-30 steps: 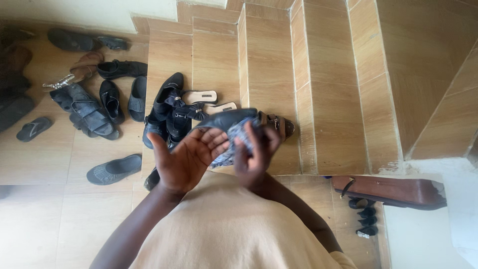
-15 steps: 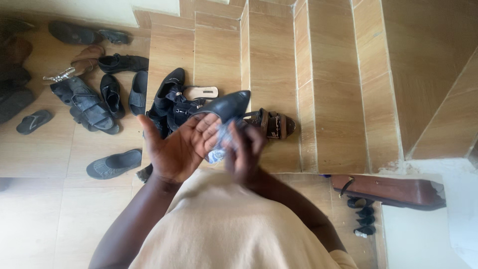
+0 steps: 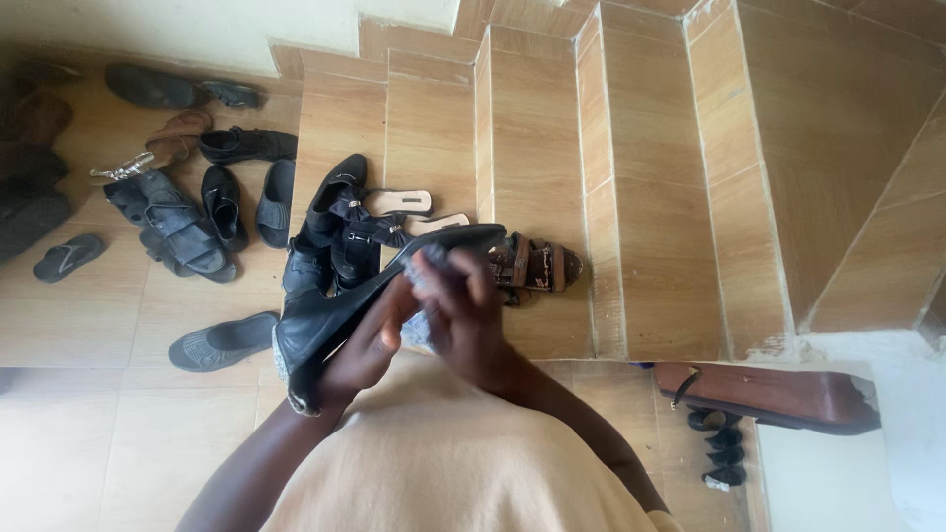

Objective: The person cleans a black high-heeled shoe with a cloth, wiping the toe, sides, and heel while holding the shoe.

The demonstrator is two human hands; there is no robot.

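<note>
Head view, looking down over a tan shirt (image 3: pixel 434 463) at tiled stairs (image 3: pixel 631 197) and tiled floor (image 3: pixel 108 414). Left hand (image 3: pixel 360 345) closed around a black pointed shoe (image 3: pixel 370 296), gripping it from below near its middle; shoe lies slanted, toe pointing far-right toward the steps, heel end near-left, over the person's lap. Right hand (image 3: pixel 458 310) curled on top of the shoe's front part, fingers bent and pressing a small pale cloth (image 3: pixel 419 330) against it; only a bit of the cloth shows between the two hands. Both hands touching the shoe, close together.

Just far of the hands: a pile of black dress shoes (image 3: pixel 330 232) on the floor at the foot of the lowest step, with two pale flat sandals (image 3: pixel 404 207) beside them. Right of the hands, touching the shoe's toe area in view: a brown strappy sandal (image 3: pixel 537 266) on the lowest step. Left on the floor: a dark slip-on shoe (image 3: pixel 222 343) near, a dark flip-flop (image 3: pixel 69 256) further left, black strapped sandals (image 3: pixel 172 227), more dark shoes toward the far-left wall. Near right: a brown wooden board (image 3: pixel 769 394) lying flat, with small black strappy things (image 3: pixel 724 448) beside it, too small to tell what kind.
</note>
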